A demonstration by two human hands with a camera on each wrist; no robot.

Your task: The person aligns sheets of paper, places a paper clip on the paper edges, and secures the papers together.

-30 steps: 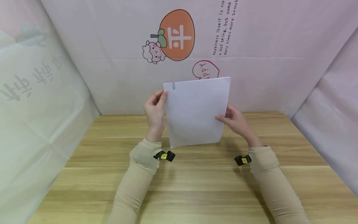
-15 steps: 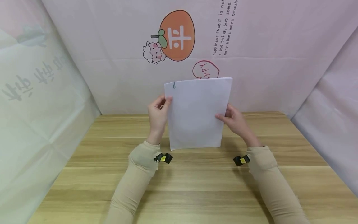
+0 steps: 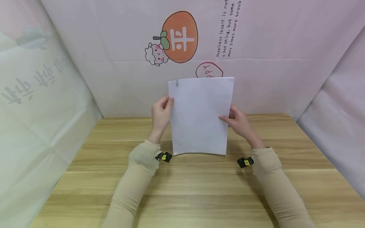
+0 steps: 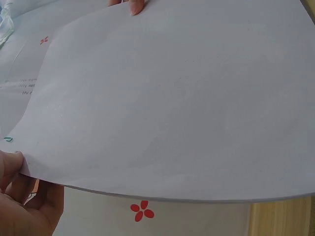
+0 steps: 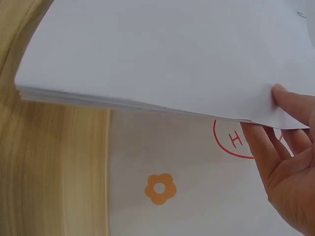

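Observation:
A stack of white paper (image 3: 199, 117) stands nearly upright above the wooden table, its blank front sheet facing me. A green paper clip (image 3: 177, 83) sits on its top edge near the left corner. My left hand (image 3: 161, 114) pinches the left edge in its upper part, thumb in front and fingers behind. Lower on the opposite edge, my right hand (image 3: 239, 122) grips the stack with the thumb on the front sheet. Several layered sheets show along the edge of the paper (image 5: 98, 101) in the right wrist view. Whether the bottom edge touches the table cannot be told.
The wooden table (image 3: 194, 193) spreads out below both arms. A white printed cloth (image 3: 122, 79) hangs behind it, and pale cloth walls (image 3: 51, 126) close in both sides. Each wrist carries a small black camera (image 3: 245, 162).
My left hand has slid a little down the paper's left edge. The stack has straightened and its bottom edge sits slightly lower and more level. My right hand keeps its hold.

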